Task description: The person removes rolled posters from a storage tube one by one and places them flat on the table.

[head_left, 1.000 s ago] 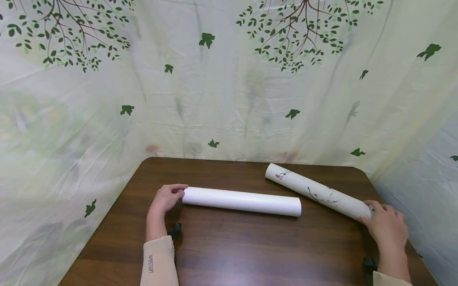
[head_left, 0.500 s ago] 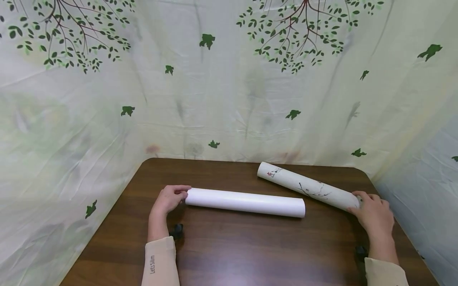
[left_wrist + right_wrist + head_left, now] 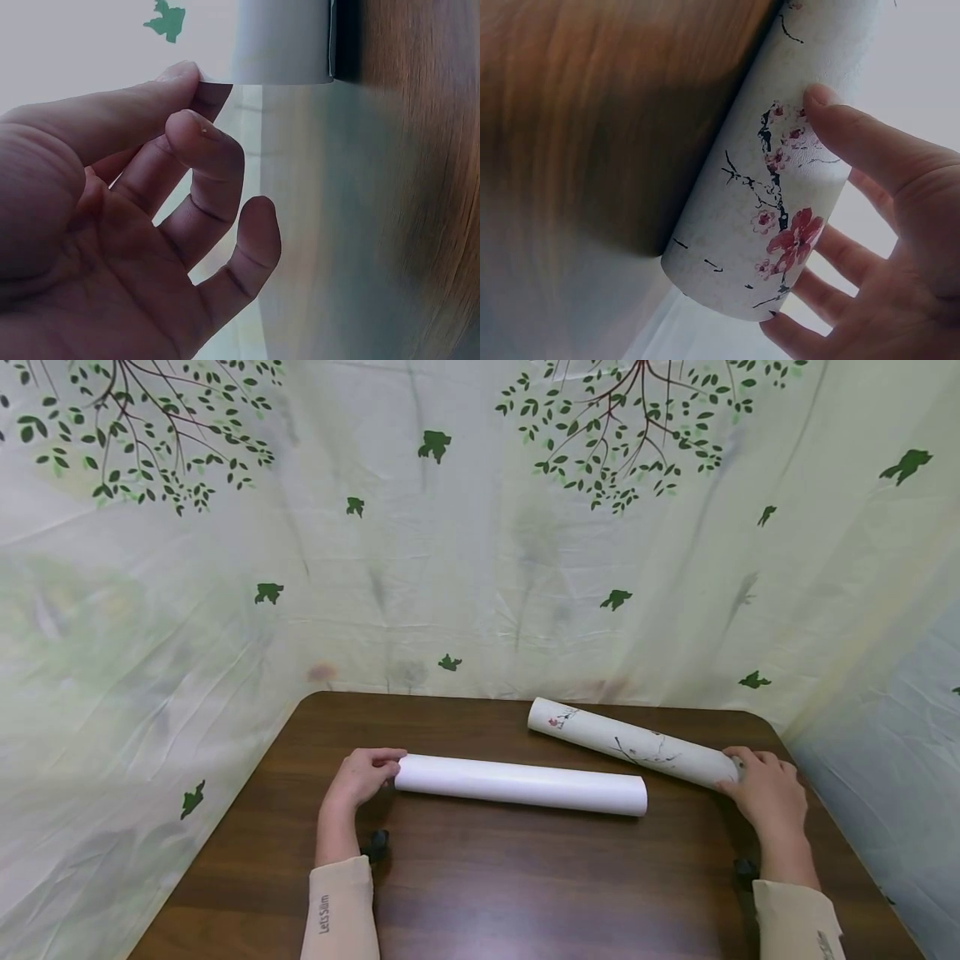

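Table [image 3: 570,877]: dk brown wood-grain top, rounded back corners, pale glare [image 3: 510,914] nr its front. Bhd table: whitish-green cloth backdrop [image 3: 487,568] w/ creases & faint grey blurs, meeting table's back edge. High abv table, 2 printed leafy boughs, i.e. lt bough [image 3: 171,414] & rt bough [image 3: 643,410], reddish-brown stems, sm. green leaves. Dk-green leaf prints scattered abv table, e.g. low leaf print [image 3: 450,662] just over back edge; side leaf print [image 3: 192,799] lt of table. Reddish smudge [image 3: 322,672] nr table's back-lt corner. Rt of table: bluish-grey cloth panel [image 3: 892,768].
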`<control>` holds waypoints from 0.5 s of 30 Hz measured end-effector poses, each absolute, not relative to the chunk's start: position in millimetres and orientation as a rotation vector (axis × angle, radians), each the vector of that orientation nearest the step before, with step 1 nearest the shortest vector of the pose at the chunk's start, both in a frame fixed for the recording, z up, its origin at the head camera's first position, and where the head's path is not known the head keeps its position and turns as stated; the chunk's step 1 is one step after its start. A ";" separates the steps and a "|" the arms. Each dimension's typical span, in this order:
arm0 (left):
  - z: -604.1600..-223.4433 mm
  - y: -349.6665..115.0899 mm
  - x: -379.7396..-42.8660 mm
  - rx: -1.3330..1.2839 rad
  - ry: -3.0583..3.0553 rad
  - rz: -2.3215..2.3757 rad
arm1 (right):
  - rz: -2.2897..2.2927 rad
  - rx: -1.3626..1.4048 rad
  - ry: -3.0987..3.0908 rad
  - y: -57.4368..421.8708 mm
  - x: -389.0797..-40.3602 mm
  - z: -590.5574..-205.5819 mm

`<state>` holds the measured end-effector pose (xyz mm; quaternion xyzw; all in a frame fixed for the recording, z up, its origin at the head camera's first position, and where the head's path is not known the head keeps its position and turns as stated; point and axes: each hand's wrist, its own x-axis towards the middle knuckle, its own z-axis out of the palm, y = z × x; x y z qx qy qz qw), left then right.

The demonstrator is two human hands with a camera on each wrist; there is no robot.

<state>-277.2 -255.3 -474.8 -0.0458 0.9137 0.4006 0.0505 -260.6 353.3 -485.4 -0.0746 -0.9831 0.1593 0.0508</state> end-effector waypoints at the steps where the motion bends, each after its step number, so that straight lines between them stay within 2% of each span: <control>1: -475.0 -254.2 -277.9 -0.140 2.782 1.222 | 0.487 -0.225 -2.991 352.5 -262.1 -485.4; 15: -477.9 -235.4 -284.7 -0.122 2.794 1.241 | 0.487 -0.162 -2.980 335.9 -286.5 -488.3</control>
